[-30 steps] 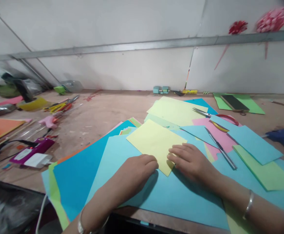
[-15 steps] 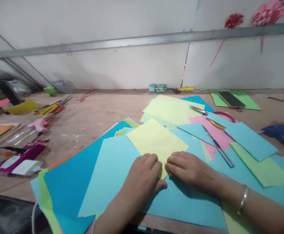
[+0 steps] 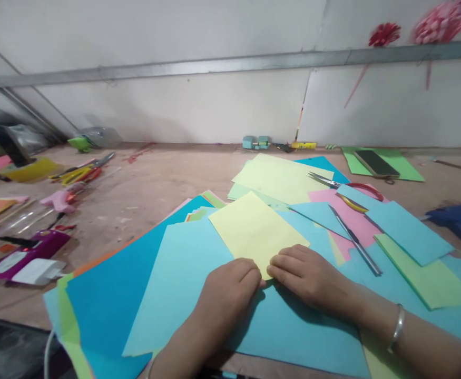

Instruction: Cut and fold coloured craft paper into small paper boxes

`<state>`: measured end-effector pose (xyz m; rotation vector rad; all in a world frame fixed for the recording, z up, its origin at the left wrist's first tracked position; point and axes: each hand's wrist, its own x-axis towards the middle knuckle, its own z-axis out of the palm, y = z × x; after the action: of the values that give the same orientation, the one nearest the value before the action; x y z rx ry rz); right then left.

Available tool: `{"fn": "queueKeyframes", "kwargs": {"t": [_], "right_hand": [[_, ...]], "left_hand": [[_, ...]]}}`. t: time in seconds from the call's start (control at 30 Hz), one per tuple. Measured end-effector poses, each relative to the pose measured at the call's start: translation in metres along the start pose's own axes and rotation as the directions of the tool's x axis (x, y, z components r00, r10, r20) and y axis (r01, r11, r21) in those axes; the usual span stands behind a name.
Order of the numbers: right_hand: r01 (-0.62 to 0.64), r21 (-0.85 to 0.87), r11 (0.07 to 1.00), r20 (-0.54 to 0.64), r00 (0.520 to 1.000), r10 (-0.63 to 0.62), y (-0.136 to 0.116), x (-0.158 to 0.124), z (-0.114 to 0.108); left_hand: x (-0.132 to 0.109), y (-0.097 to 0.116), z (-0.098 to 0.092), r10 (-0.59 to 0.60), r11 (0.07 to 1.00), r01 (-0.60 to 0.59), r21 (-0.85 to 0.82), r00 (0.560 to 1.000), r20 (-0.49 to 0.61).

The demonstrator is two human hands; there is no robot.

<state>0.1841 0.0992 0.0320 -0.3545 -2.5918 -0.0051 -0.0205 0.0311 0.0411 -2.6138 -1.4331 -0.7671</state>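
So the yellow paper was sitting right around the middle of the frame, turned like a diamond, with its near corner pointing down toward the bottom edge. That corner was the bit between the two hands: the left hand had its bunched fingertips on the corner's left edge, and the right hand came in from the lower right with its fingers close together on the right edge. A narrow strip of yellow showed in the gap between the fingertips, and the rest of the sheet spread out past them, uncovered. Couldn't tell if the thumbs were actually pinching it from below, since they were mostly hidden. Under all that was a big light blue sheet, with a darker blue sheet poking out at lower left. Right of center, a craft knife lay slanted across the papers, and scissors with a red handle rested above it. Further out, a blue glue gun was by the right edge, a phone lay on green paper at upper right, and a purple power strip was at lower left.
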Motion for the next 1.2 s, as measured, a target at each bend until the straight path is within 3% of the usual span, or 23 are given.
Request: {"fn": "queueKeyframes", "kwargs": {"t": [0.47, 0.67, 0.77, 0.9, 0.97, 1.03, 1.13, 1.2], "right_hand": [[-0.078, -0.004, 0.997, -0.155, 0.985, 0.076, 0.007, -0.007, 0.006], [-0.169, 0.038, 0.985, -0.214, 0.961, 0.173, 0.007, -0.011, 0.004], [-0.247, 0.208, 0.946, -0.270, 0.915, 0.299, 0.006, -0.011, -0.005], [-0.347, 0.370, 0.862, -0.290, 0.838, 0.462, 0.003, -0.008, -0.016], [-0.407, 0.459, 0.790, -0.282, 0.776, 0.564, 0.001, -0.005, -0.019], [-0.464, 0.562, 0.684, -0.236, 0.703, 0.671, -0.001, -0.002, -0.022], [-0.505, 0.710, 0.491, -0.115, 0.605, 0.788, -0.002, 0.001, -0.025], [-0.501, 0.778, 0.379, -0.040, 0.563, 0.825, -0.001, 0.002, -0.027]], "left_hand": [[0.002, 0.002, -0.011, 0.009, 0.952, -0.044, -0.304, 0.993, -0.118], [0.004, 0.001, -0.013, 0.017, 0.922, -0.074, -0.381, 0.989, -0.150], [0.003, -0.009, -0.018, -0.020, 0.964, -0.032, -0.264, 0.981, -0.192], [0.002, -0.032, -0.040, -0.175, 0.984, 0.175, -0.021, 0.952, -0.251], [0.004, -0.040, -0.059, -0.318, 0.948, 0.311, -0.069, 0.913, -0.255], [0.010, -0.041, -0.078, -0.497, 0.857, 0.463, -0.228, 0.858, -0.129], [0.019, -0.034, -0.097, -0.704, 0.635, 0.622, -0.458, 0.710, -0.013], [0.024, -0.029, -0.101, -0.781, 0.487, 0.663, -0.568, 0.622, 0.056]]}}
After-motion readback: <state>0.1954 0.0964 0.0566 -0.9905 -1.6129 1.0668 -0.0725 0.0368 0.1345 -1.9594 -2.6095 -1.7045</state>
